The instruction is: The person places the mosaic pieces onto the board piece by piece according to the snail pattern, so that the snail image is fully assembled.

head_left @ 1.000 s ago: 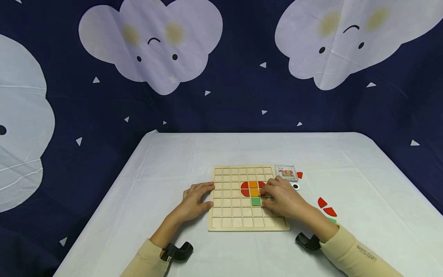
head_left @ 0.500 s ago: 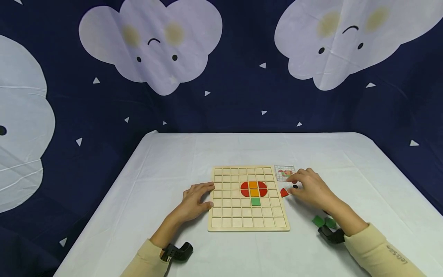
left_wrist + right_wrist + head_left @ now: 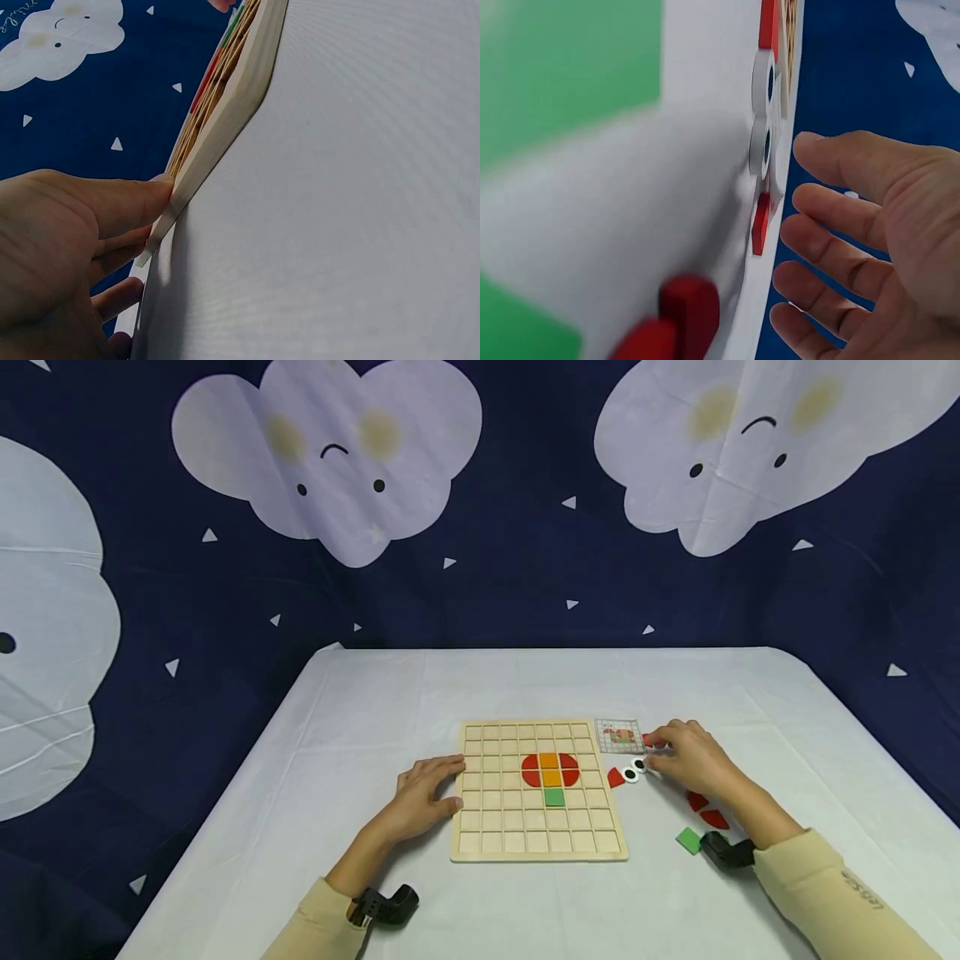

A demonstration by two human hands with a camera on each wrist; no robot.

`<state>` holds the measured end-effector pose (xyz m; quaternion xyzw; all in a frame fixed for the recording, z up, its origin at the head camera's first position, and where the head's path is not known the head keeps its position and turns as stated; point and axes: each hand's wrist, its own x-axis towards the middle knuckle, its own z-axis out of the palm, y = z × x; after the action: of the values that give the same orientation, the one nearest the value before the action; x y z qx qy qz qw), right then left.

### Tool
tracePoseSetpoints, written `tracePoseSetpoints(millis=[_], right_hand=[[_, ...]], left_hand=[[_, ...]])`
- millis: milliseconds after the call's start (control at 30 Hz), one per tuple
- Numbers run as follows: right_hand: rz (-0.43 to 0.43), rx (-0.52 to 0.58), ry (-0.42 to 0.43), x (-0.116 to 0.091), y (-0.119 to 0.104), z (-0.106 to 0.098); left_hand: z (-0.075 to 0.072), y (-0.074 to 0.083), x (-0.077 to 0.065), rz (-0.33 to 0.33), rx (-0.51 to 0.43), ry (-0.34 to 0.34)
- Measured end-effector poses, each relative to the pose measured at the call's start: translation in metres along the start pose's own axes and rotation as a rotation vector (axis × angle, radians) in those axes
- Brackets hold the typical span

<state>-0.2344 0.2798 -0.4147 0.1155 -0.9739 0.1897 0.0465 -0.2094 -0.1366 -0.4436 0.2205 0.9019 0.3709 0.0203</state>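
Observation:
A wooden grid board (image 3: 495, 835) lies on the white table. Set in it are two orange squares (image 3: 551, 777), red rounded pieces (image 3: 530, 770) flanking them and a green square (image 3: 554, 797) below. My left hand (image 3: 423, 797) rests against the board's left edge, its thumb touching the rim in the left wrist view. My right hand (image 3: 693, 760), holding nothing, hovers with relaxed fingers right of the board. Its fingertips are close to two white eye discs (image 3: 631, 774) and a red piece (image 3: 760, 223), partly covered in the head view. Another red piece (image 3: 616, 777) sits beside the board.
A small pattern card (image 3: 619, 737) lies at the board's upper right. Under the right forearm are two red pieces (image 3: 713, 819) and a green square (image 3: 688, 841), near a black wrist camera (image 3: 726, 852). A dark blue cloud-printed cloth (image 3: 510, 593) hangs behind.
My right hand has left the board and moved right, past the eye discs toward the red piece by the card. Pieces it covered now show. My left hand has stayed put.

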Motion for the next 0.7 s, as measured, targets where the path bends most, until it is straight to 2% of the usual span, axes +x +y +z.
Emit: tracePoseSetpoints(millis=[233, 400, 700], right_hand=[[-0.099, -0.038, -0.043, -0.003, -0.016, 0.01], [-0.161, -0.045, -0.034, -0.004, -0.024, 0.014], [-0.21, -0.032, -0.084, -0.005, -0.031, 0.02]], left_hand=[[0.0, 0.0, 0.0, 0.002, -0.001, -0.008], [0.0, 0.0, 0.001, 0.001, 0.004, -0.004], [0.001, -0.001, 0.001, -0.003, 0.002, 0.003]])
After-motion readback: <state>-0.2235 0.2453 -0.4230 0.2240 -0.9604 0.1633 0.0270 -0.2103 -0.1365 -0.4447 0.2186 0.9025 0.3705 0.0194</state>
